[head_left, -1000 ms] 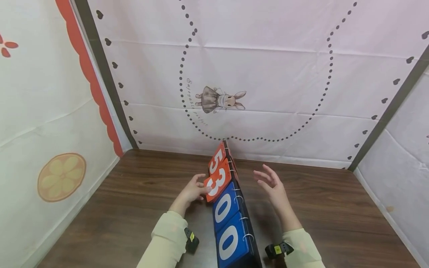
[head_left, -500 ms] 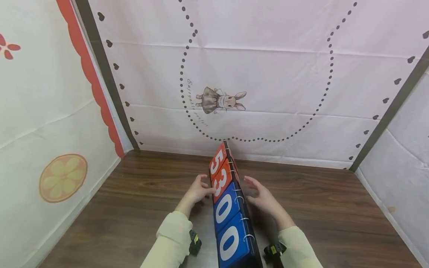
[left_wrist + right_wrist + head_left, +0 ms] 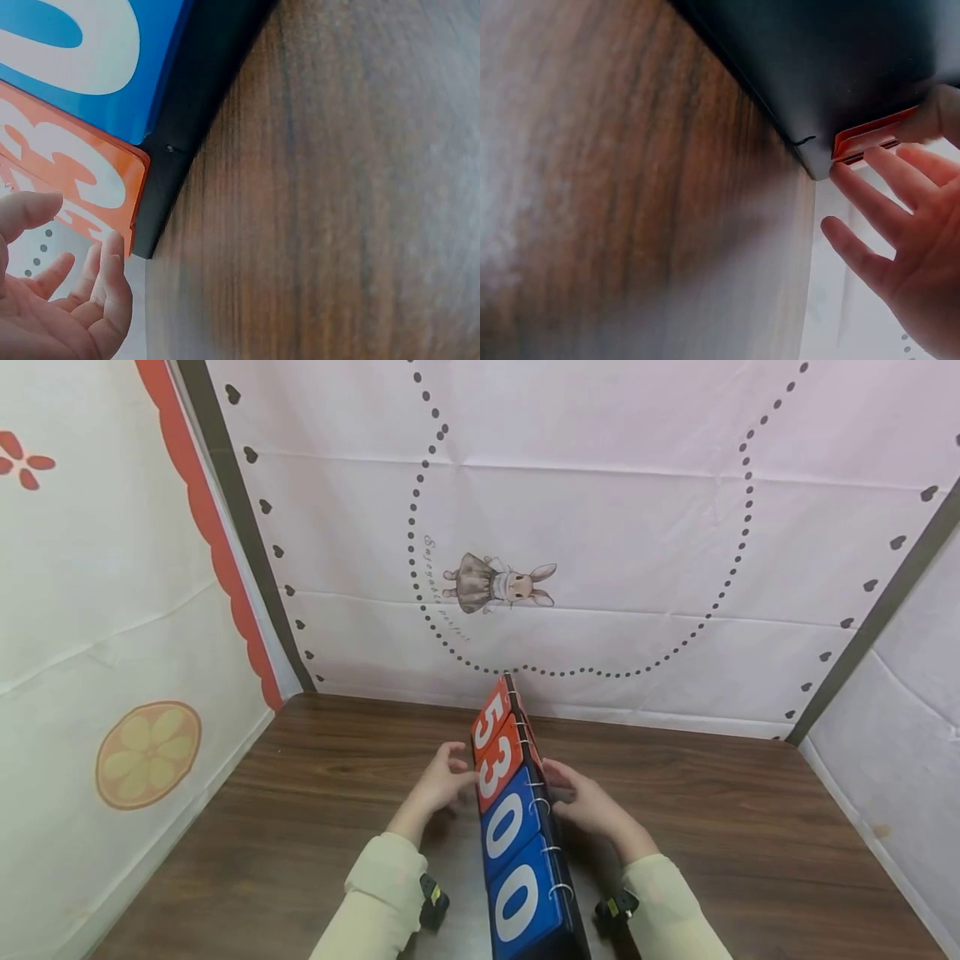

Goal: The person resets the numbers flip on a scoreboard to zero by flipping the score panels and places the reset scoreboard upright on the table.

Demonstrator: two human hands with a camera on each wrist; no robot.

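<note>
A flip scoreboard point(image 3: 555, 860) with a black stand stands lengthwise away from me on the table. Its left face shows a red 5 card point(image 3: 491, 717), a red 3 card point(image 3: 498, 764) and two blue 0 cards point(image 3: 514, 893). My left hand point(image 3: 438, 785) is beside the 3 card, fingers loosely bent; the left wrist view shows nothing held. Across the stand, my right hand point(image 3: 592, 806) is by the back face. In the right wrist view its spread fingers and thumb are at the edge of red cards point(image 3: 870, 135); whether they touch cannot be told.
The brown wooden table point(image 3: 360, 760) extends on both sides. A white printed cloth wall point(image 3: 637, 552) rises at the far edge, close to the scoreboard's far end. Cloth walls also stand at left point(image 3: 67, 635) and right.
The 3 card, lifted outward at first, now lies flat against the stand. My right hand has moved left and down to the scoreboard's back side; my left hand has shifted only slightly.
</note>
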